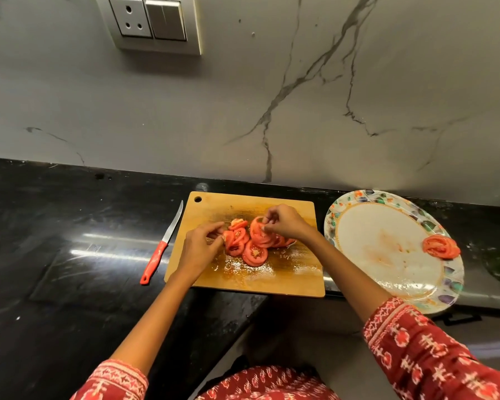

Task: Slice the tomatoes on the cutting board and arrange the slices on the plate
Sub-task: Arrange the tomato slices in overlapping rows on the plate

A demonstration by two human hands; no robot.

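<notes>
So, slicing: looks finished as far as can be seen; no whole tomato shows anywhere, and the knife (161,245) lies on the worktop (70,226) just left of the board (289,272), in neither hand.
Slices on board: a loose, overlapping pile of slices (251,241) sits mid-board, amid juice and seeds on the wood.
Slices on plate: only a small stack (440,246), at the right edge of the plate (387,226); it seems to be a few slices, though the count cannot be told.
Plate surface: bare apart from faint juice smears.
Left hand (199,246): at the pile's left edge, fingers curled toward the slices; the grip seems to pinch one, but what it actually has hold of cannot be told.
Right hand (286,223): over the top right of the pile, thumb and fingertips closed in a narrow pinch on the rim of a slice.
Step in hand: by the look of it, gathering slices from the pile to carry to the plate.
Done: cutting, and a first small transfer.
Left: nearly the whole pile needs moving to the plate, which lies just right of the board, and then arranging.
Progress: roughly halfway; the arranging is barely begun.
</notes>
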